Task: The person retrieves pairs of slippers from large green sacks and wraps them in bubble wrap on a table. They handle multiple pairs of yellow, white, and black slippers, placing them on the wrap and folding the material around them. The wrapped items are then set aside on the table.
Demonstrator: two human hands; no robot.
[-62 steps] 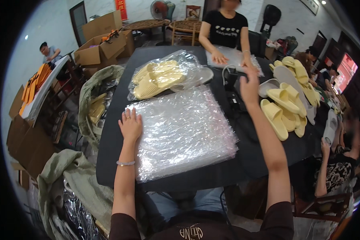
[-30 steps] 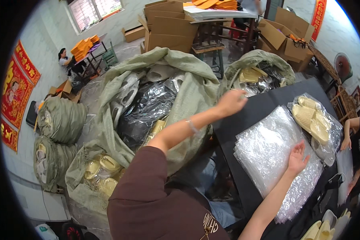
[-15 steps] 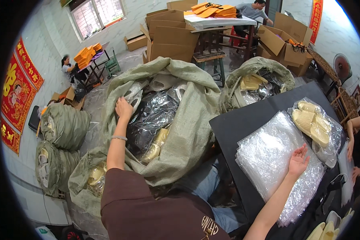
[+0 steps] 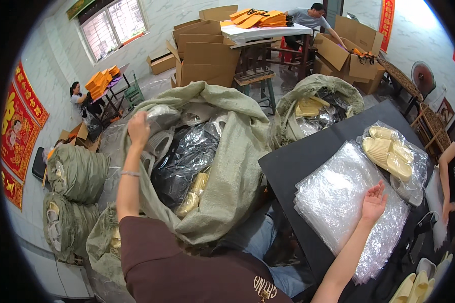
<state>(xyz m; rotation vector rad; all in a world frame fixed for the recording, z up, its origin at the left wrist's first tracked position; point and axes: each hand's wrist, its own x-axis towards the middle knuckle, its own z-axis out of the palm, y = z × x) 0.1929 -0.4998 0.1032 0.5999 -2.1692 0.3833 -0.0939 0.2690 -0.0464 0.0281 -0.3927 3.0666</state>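
A large green woven sack point(image 4: 237, 166) stands in front of me with its mouth wide. Inside lie grey slippers point(image 4: 161, 144) in clear wrapping, crumpled dark plastic and a yellow slipper point(image 4: 193, 194). At the sack's left rim, my left hand point(image 4: 138, 129) has its fingers curled over the edge, close to a wrapped grey slipper point(image 4: 163, 117); the fingertips are slightly blurred. My right hand point(image 4: 374, 203) rests palm up, fingers loosely apart and holding nothing, on a stack of clear plastic bags point(image 4: 333, 187). Beyond it lies a bagged pair of yellow slippers point(image 4: 387, 156).
The bags lie on a black table point(image 4: 278, 166). Another filled sack point(image 4: 288, 121) stands behind it, and rolled sacks point(image 4: 78, 174) are piled at left. Loose slippers point(image 4: 414, 288) sit at lower right. A co-worker's arm point(image 4: 446, 182) is at the right edge; cardboard boxes point(image 4: 207, 60) stand behind.
My left hand has moved from the grey slippers inside to the sack's left rim, and more of the grey slippers show. My right hand stays on the bags. The view has shifted slightly.
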